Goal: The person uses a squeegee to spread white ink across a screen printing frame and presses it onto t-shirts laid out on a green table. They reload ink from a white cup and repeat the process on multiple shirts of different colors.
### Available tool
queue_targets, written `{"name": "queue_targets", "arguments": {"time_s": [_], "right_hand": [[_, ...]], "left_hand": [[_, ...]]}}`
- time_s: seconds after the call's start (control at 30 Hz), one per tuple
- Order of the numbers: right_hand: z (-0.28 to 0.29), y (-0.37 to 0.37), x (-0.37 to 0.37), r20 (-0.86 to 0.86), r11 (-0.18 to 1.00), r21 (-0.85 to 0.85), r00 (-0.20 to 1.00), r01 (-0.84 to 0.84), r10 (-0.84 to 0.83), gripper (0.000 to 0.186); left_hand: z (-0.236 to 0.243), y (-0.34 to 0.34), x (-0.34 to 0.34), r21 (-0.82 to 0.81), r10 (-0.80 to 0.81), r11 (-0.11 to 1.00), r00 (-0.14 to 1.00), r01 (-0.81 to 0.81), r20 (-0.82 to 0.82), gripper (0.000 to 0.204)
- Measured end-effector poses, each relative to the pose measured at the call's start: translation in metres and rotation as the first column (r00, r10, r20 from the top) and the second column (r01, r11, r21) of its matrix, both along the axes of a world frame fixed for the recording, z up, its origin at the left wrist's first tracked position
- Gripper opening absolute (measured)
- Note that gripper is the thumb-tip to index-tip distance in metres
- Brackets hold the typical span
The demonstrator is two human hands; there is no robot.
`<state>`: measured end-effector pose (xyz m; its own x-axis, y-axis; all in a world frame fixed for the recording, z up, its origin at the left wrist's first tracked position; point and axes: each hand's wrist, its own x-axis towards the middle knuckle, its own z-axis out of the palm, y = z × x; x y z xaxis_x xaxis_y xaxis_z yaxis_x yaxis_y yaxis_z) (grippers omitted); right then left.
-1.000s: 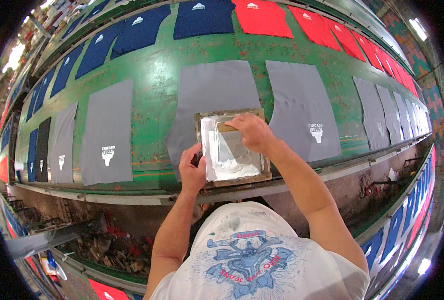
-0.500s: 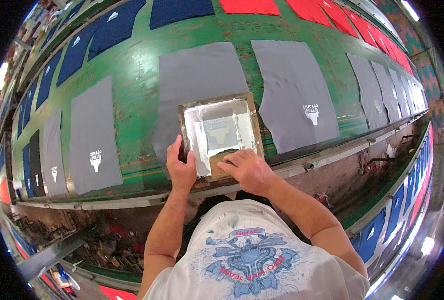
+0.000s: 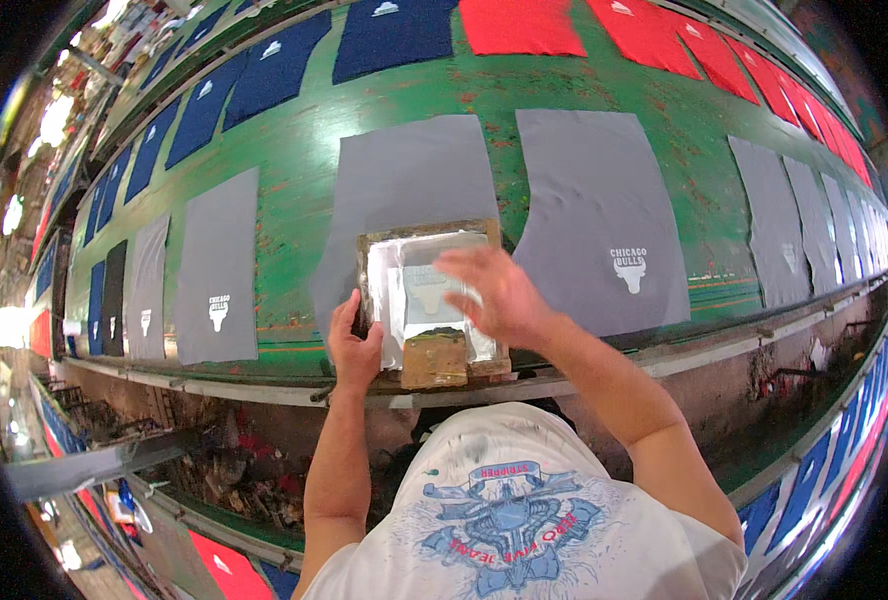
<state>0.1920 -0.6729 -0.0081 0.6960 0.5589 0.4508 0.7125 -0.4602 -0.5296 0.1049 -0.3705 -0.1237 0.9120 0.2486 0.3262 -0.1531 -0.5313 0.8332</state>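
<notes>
A small wooden screen-printing frame (image 3: 373, 245) lies on a grey fabric panel (image 3: 414, 165), its inner border smeared with white ink. A pale bull's-head design shows faintly through its mesh. My left hand (image 3: 355, 345) grips the frame's left side, thumb and fingers around the edge. A wooden squeegee (image 3: 434, 362), dark along its far edge, rests at the near end of the frame, touched by neither hand. Above the frame's right side hovers my right hand (image 3: 504, 300), slightly blurred, fingers apart and holding nothing. It hides part of the mesh and right rim.
More grey panels with white prints, such as one at right (image 3: 604, 200) and one at left (image 3: 219, 260), lie along the green table (image 3: 294, 210). Navy pieces (image 3: 394, 40) and red pieces (image 3: 524, 25) line its far side. A metal rail (image 3: 264, 395) runs along the near edge.
My right hand has let go of the squeegee and lifted up and away over the frame. The squeegee stays at the near end. My left hand keeps its grip; the view has shifted slightly.
</notes>
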Motion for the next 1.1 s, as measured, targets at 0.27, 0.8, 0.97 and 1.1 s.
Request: {"name": "queue_targets", "arguments": {"time_s": [0.27, 0.8, 0.97, 1.1], "right_hand": [[-0.003, 0.048, 0.124, -0.638, 0.966, 0.238, 0.766, 0.097, 0.080, 0.058], [-0.014, 0.101, 0.194, -0.939, 0.951, -0.029, 0.317, 0.308, -0.131, 0.098], [-0.007, 0.111, 0.194, -0.935, 0.957, -0.105, 0.302, 0.270, -0.187, 0.100], [0.012, 0.113, 0.194, -0.937, 0.969, -0.103, 0.304, 0.225, -0.170, 0.088]], "left_hand": [[0.007, -0.003, -0.002, -0.095, -0.007, 0.995, 0.999, 0.004, -0.036, 0.073], [0.003, -0.004, -0.005, -0.194, 0.007, 0.981, 1.000, -0.008, -0.009, 0.059], [0.009, -0.003, -0.014, -0.117, 0.011, 0.993, 0.986, 0.009, 0.164, 0.054], [0.008, -0.004, -0.017, -0.198, 0.018, 0.980, 0.980, 0.023, 0.199, 0.051]]}}
